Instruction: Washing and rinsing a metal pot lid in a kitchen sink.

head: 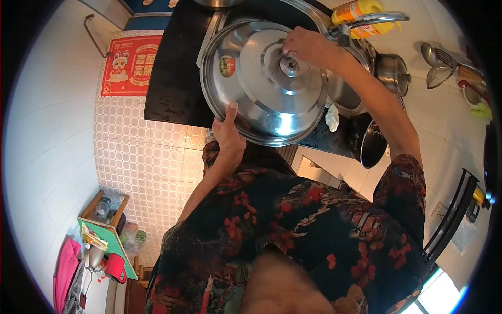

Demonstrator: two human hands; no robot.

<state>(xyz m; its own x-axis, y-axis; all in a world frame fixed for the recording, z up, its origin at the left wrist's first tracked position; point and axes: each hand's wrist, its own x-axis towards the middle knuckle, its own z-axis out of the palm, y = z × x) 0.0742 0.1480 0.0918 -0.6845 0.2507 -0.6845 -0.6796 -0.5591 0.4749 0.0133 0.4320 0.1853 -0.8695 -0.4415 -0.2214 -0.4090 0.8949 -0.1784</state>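
A large round stainless steel lid [251, 90] with a small sticker is tilted over the sink and the black counter. My left hand [229, 135] grips its near-left rim, thumb on top and fingers hidden beneath. Up by the lid's central knob [291, 66], my right hand [310, 47] has curled fingers touching the metal. Whether anything is inside those fingers is hidden. Part of the steel sink [347, 96] shows to the right of the lid. A chrome faucet [372, 17] reaches out above my right wrist.
A crumpled white cloth or paper [332, 117] and a black inner pot [370, 141] lie on the counter [168, 86] edge. Yellow bottles [361, 17] and a lidded steel pot [392, 74] stand along the wall. Ladles and strainers [441, 64] hang there. A green-topped shelf [110, 239] is lower left.
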